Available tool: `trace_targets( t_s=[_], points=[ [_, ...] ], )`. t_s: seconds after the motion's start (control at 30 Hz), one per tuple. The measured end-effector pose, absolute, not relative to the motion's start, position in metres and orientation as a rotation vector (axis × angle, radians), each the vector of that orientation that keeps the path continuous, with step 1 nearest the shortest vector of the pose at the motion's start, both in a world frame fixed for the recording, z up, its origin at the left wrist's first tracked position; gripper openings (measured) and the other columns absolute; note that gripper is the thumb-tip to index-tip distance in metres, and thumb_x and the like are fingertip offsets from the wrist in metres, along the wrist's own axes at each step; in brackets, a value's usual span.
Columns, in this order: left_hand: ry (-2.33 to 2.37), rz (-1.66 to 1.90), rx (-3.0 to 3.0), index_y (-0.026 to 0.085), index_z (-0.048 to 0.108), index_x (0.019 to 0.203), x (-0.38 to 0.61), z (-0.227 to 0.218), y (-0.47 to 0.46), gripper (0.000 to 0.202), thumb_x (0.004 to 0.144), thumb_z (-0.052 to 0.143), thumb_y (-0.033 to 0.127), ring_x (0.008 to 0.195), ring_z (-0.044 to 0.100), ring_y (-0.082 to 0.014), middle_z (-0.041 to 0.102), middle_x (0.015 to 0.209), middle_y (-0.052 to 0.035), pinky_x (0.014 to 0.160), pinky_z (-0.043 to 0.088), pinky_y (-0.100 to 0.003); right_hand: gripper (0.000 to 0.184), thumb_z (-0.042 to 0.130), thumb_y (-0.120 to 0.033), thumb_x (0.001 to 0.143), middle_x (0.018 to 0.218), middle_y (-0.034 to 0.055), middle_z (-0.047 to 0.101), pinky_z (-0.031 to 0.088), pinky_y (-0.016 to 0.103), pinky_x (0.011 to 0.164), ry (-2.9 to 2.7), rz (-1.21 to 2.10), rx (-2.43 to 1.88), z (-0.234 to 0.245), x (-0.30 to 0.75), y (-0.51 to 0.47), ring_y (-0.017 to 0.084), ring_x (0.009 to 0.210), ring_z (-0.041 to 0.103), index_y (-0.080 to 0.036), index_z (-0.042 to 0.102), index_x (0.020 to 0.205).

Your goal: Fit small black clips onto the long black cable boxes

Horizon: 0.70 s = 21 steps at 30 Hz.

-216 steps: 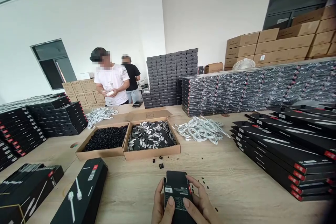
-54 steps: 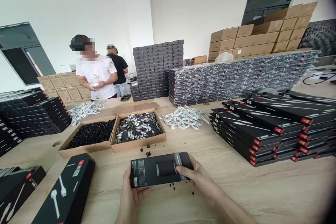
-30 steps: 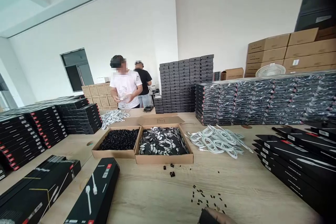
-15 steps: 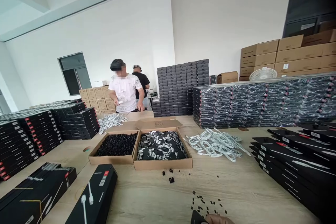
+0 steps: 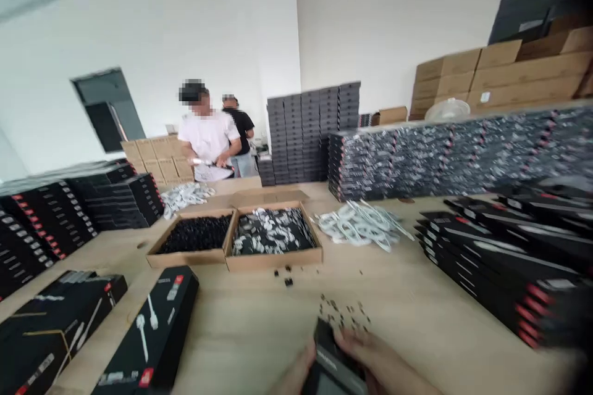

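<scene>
At the bottom centre a black cardboard box (image 5: 334,363) is held between my two hands, its near end cut off by the frame. My left hand (image 5: 299,372) grips the box's left side, somewhat blurred. Around the right side wraps my right hand (image 5: 370,349), with its thumb near the far end. Just beyond the box lie several tiny black pieces (image 5: 345,310) scattered on the table. To the left rests a larger black box (image 5: 151,330) with a white cable printed on it.
Two open cartons hold small black parts (image 5: 197,233) and black-and-white pieces (image 5: 273,231). White cables (image 5: 359,225) lie to their right. Black boxes are stacked left (image 5: 50,219) and right (image 5: 500,259). Wrapped stacks (image 5: 454,154) line the back. Across the table stands a person (image 5: 208,142), another behind.
My view has tilted, so the table's things sit higher in the picture. The black box and both hands have come further into view; earlier only a corner and some fingers showed.
</scene>
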<state>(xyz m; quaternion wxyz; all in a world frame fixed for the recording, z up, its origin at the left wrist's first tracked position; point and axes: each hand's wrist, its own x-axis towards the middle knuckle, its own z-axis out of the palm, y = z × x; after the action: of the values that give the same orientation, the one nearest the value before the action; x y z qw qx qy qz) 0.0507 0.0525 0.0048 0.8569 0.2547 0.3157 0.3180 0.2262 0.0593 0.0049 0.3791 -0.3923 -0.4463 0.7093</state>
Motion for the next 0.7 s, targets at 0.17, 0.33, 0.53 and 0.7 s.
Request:
trace_targets(
  t_s=[0.17, 0.33, 0.53, 0.7],
  points=[
    [0.673, 0.428, 0.360, 0.005, 0.071, 0.093, 0.047, -0.002, 0.046, 0.070, 0.082, 0.045, 0.068, 0.066, 0.065, -0.0196, 0.072, 0.078, -0.0129, 0.063, 0.050, -0.029, 0.037, 0.066, -0.054, 0.079, 0.080, 0.0033, 0.070, 0.050, 0.032, 0.074, -1.139, 1.675, -1.151, 0.008, 0.224, 0.055, 0.019, 0.078, 0.064, -0.018, 0.067, 0.087],
    [0.667, 0.418, 0.383, 0.001, 0.069, 0.098, 0.045, 0.008, 0.044, 0.076, 0.079, 0.046, 0.070, 0.069, 0.068, -0.0196, 0.072, 0.079, -0.0164, 0.065, 0.051, -0.026, 0.035, 0.084, -0.036, 0.062, 0.088, -0.0013, 0.061, 0.044, 0.031, 0.081, -1.246, 1.375, -1.176, 0.002, 0.230, 0.063, 0.017, 0.084, 0.056, -0.022, 0.061, 0.084],
    [0.708, 0.545, 0.467, 0.004, 0.067, 0.102, 0.051, 0.004, 0.046, 0.068, 0.082, 0.048, 0.065, 0.066, 0.069, -0.0205, 0.073, 0.083, -0.0169, 0.065, 0.050, -0.027, 0.009, 0.067, -0.034, 0.081, 0.107, 0.0065, 0.058, 0.040, 0.042, 0.096, -1.675, 0.926, -1.253, 0.011, 0.236, 0.060, 0.027, 0.106, 0.053, -0.026, 0.071, 0.079],
    [0.734, 0.692, 0.411, 0.011, 0.066, 0.106, 0.050, -0.003, 0.051, 0.053, 0.081, 0.059, 0.057, 0.070, 0.066, -0.0159, 0.072, 0.087, -0.0096, 0.066, 0.049, -0.023, 0.022, 0.060, -0.041, 0.087, 0.120, 0.0085, 0.057, 0.040, 0.044, 0.100, -1.734, 1.034, -1.217, 0.008, 0.239, 0.062, 0.029, 0.120, 0.049, -0.025, 0.070, 0.076]
  ],
)
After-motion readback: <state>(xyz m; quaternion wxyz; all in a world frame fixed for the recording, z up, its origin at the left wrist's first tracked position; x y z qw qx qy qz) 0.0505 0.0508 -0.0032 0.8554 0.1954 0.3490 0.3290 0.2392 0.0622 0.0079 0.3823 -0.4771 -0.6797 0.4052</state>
